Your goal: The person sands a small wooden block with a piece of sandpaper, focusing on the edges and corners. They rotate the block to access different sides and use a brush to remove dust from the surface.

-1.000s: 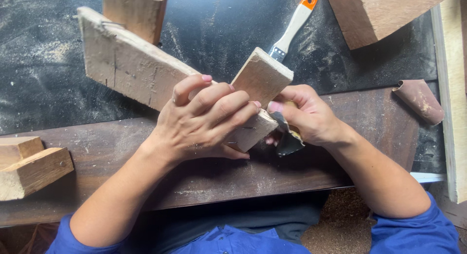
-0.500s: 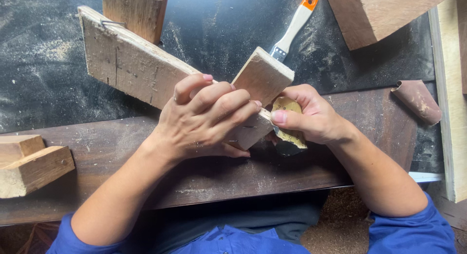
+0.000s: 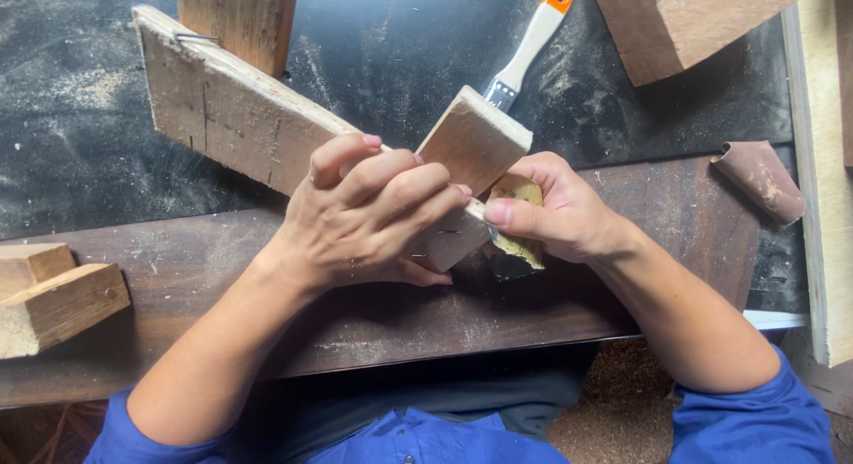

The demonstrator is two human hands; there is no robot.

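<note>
My left hand (image 3: 369,220) is clamped over a joined wooden piece (image 3: 231,118), a long pale plank with a short board (image 3: 475,140) fixed across its near end. It lies on a dark wooden board (image 3: 187,260). My right hand (image 3: 555,211) pinches a folded yellowish scrap of sandpaper (image 3: 520,220) and presses it against the end of the plank, just under the short board. Fingers of both hands nearly touch there. The plank's near end is hidden under my left hand.
A paintbrush (image 3: 533,42) with a white handle and orange tip lies behind the short board. A curled brown sandpaper piece (image 3: 760,175) rests at right. Wood blocks sit at far left (image 3: 53,295), top middle (image 3: 240,20) and top right (image 3: 693,24). Sawdust covers the black surface (image 3: 71,100).
My right hand has slid the sandpaper up along the plank's end, from lower down near the dark board to just beneath the short board. The left hand keeps its hold.
</note>
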